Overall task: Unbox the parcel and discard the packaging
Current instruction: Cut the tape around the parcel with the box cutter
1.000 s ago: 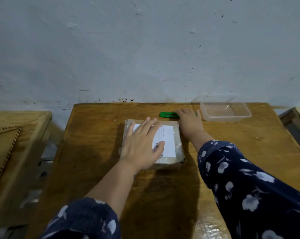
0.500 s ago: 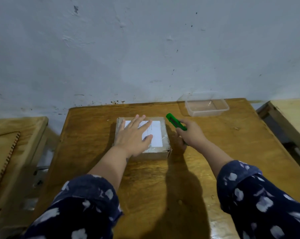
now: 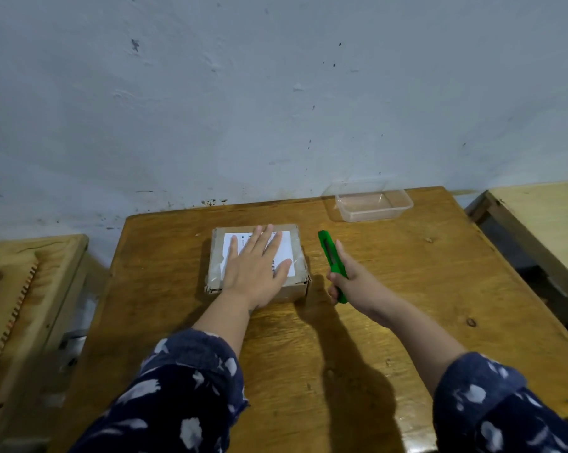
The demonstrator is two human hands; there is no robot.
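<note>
A small cardboard parcel (image 3: 295, 286) wrapped in clear tape, with a white label on top, lies flat near the middle of the wooden table (image 3: 406, 308). My left hand (image 3: 256, 266) rests flat on its top, fingers spread, covering much of the label. Just right of the parcel, my right hand (image 3: 354, 282) grips a green utility knife (image 3: 329, 253). The knife points away from me and hangs clear of the box. I cannot tell whether its blade is out.
A clear plastic container (image 3: 372, 203) stands at the table's far edge by the grey wall. A lighter wooden table (image 3: 544, 217) sits to the right across a gap. Another wooden surface (image 3: 17, 289) with a notched edge lies to the left.
My right hand picked the green knife up from the far edge and brought it back beside the parcel's right side. My left hand stayed flat on the parcel.
</note>
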